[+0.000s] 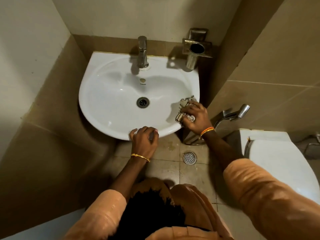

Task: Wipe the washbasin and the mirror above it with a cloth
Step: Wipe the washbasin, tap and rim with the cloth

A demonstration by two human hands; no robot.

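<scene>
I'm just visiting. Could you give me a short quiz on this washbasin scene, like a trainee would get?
1. True or false: the cloth lies on the floor.
2. Which hand holds the cloth: A left, B right, C both?
3. Fill in: the left hand rests on the basin's front ____.

Key: 1 false, it is pressed on the basin's right rim. 2 B. 3 rim. The mirror is out of view.
</scene>
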